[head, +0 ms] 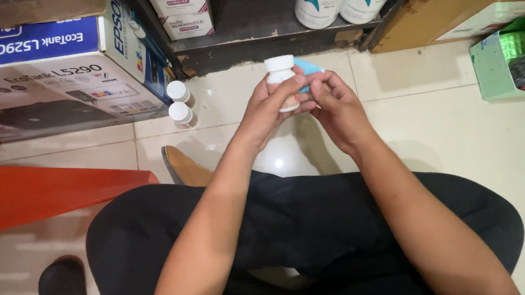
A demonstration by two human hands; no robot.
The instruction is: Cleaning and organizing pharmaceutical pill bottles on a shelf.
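My left hand (267, 107) is wrapped around a small white bottle (280, 71) with a white cap, holding it upright above the tiled floor. My right hand (335, 108) is close against it on the right, its fingers pinching a light blue piece (310, 68) that sticks out behind the bottle. What the blue piece is cannot be told. Both forearms reach forward over my crossed legs in dark trousers (303, 224).
Two more small white-capped bottles (179, 102) stand on the floor (443, 130) beside a large printer carton (57, 75) at left. A dark shelf (255, 26) ahead holds small boxes and large white bottles. A green box (512, 59) sits right, a red stool (40, 194) left.
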